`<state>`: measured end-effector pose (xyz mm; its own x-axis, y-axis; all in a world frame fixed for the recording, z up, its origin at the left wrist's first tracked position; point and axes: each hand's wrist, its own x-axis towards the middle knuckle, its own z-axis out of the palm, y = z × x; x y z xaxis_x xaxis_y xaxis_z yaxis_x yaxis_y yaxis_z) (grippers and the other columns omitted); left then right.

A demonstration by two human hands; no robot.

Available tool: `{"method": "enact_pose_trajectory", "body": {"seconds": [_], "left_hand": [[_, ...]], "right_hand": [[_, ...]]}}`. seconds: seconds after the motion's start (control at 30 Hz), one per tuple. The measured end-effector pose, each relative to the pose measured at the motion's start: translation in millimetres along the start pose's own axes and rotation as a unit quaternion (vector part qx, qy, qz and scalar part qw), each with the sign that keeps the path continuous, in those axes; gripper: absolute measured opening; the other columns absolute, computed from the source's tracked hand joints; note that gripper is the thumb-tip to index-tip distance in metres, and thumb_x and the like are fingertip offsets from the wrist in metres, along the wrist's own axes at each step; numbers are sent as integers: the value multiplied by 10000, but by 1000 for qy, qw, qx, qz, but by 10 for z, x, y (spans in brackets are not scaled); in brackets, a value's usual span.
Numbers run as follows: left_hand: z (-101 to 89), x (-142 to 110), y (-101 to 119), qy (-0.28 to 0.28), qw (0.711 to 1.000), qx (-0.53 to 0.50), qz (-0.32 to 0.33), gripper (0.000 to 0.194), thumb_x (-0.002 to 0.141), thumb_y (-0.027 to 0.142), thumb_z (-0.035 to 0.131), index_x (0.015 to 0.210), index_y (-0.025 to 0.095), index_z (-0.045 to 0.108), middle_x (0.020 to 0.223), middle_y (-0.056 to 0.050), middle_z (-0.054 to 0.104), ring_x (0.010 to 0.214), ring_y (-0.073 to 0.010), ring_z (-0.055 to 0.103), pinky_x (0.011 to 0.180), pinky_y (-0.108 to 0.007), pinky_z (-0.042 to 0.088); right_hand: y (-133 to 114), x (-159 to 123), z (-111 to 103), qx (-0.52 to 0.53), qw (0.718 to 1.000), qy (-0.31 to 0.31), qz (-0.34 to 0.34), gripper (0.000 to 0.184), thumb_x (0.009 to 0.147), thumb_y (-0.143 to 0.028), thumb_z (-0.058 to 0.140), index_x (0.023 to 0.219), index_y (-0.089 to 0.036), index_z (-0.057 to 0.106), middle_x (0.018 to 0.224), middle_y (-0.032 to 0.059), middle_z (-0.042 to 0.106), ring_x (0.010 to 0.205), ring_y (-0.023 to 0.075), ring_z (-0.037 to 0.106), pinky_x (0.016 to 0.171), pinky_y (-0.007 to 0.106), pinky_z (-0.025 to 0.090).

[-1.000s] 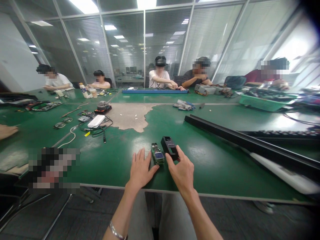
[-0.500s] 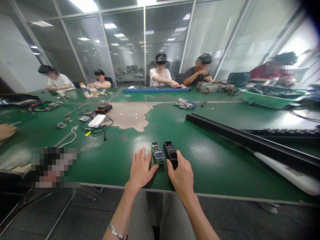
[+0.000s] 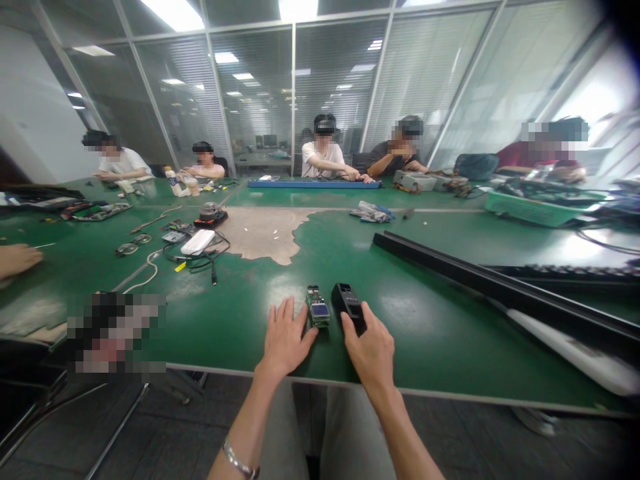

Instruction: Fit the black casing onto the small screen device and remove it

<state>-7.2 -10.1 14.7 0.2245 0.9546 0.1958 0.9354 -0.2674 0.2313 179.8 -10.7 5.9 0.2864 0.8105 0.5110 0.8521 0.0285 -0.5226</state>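
A small green circuit board (image 3: 319, 310) with a little display screen lies on the green table in front of me. Spread flat on the tabletop just left of it is my left hand (image 3: 286, 340), its thumb by the board's lower edge; whether they touch I cannot tell. To the right of the board, a black plastic casing (image 3: 345, 297) with cut-out openings rests at a slight angle. The thumb and fingers of my right hand (image 3: 371, 343) close around its near end, which they partly hide.
A long black rail (image 3: 450, 273) and a white elongated piece (image 3: 565, 347) lie at right. Cables, a white box (image 3: 198, 242) and small parts sit left of centre. A green basket (image 3: 545, 207) stands far right. Several people sit around the table; someone's hand (image 3: 20, 260) is at the left edge.
My right hand has shifted the black casing slightly rightward, widening the gap to the circuit board. My left hand stays flat beside the board. The view has tilted a little.
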Motion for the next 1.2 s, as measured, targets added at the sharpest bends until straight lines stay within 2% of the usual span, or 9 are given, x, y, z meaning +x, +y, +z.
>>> {"method": "enact_pose_trajectory", "body": {"seconds": [0.1, 0.23, 0.37, 0.47, 0.67, 0.97, 1.2], "left_hand": [[-1, -11, -6, 4, 1000, -10, 5, 592, 943, 572, 409, 1452, 269, 413, 1585, -126, 282, 1462, -310, 232, 1175, -569, 159], [-4, -27, -19, 6, 1000, -21, 6, 607, 912, 535, 472, 1435, 231, 430, 1583, -135, 284, 1463, -317, 224, 1180, -571, 142], [-11, -20, -44, 3, 999, -32, -2, 550, 906, 403, 469, 1417, 199, 449, 1575, -128, 305, 1460, -292, 239, 1193, -541, 137], [-12, -7, -56, 3, 999, -39, -10, 520, 898, 277, 422, 1408, 186, 460, 1569, -117, 325, 1459, -256, 252, 1201, -505, 149], [7, -9, -70, 7, 999, -48, -13, 523, 886, 278, 438, 1399, 183, 471, 1561, -112, 341, 1459, -253, 254, 1207, -491, 145], [15, -12, -79, 8, 999, -47, -6, 512, 902, 294, 431, 1397, 166, 474, 1569, -108, 326, 1461, -263, 248, 1211, -493, 139], [-2, -10, -66, 4, 999, -41, -5, 512, 911, 287, 420, 1406, 169, 468, 1574, -107, 317, 1457, -269, 256, 1210, -504, 140]], "right_hand": [[-146, 76, -107, 33, 999, 15, 14, 639, 900, -521, 507, 1344, -62, 537, 1170, 200, 674, 996, 292, 639, 895, 412, 485], [-443, 129, -156, 58, 998, -1, -18, 614, 906, -503, 506, 1336, -67, 544, 1170, 190, 677, 998, 280, 642, 886, 387, 484], [-694, 117, -100, 15, 998, -37, -44, 576, 918, -454, 493, 1324, -49, 542, 1163, 195, 676, 1044, 297, 626, 906, 390, 464], [-790, 91, -61, -32, 996, -63, -54, 547, 927, -414, 484, 1326, -42, 526, 1141, 194, 681, 1047, 297, 622, 893, 375, 455], [-822, 24, -28, -80, 991, -85, -61, 523, 927, -408, 490, 1332, -77, 503, 1105, 158, 695, 1015, 287, 625, 827, 350, 455], [-724, -94, 41, -101, 989, -91, -56, 524, 918, -408, 495, 1334, -88, 489, 1065, 157, 698, 986, 291, 632, 801, 360, 462], [-670, -188, 109, -82, 992, -72, -59, 507, 918, -389, 489, 1341, -110, 478, 1084, 151, 683, 1004, 289, 614, 800, 355, 469]]}}
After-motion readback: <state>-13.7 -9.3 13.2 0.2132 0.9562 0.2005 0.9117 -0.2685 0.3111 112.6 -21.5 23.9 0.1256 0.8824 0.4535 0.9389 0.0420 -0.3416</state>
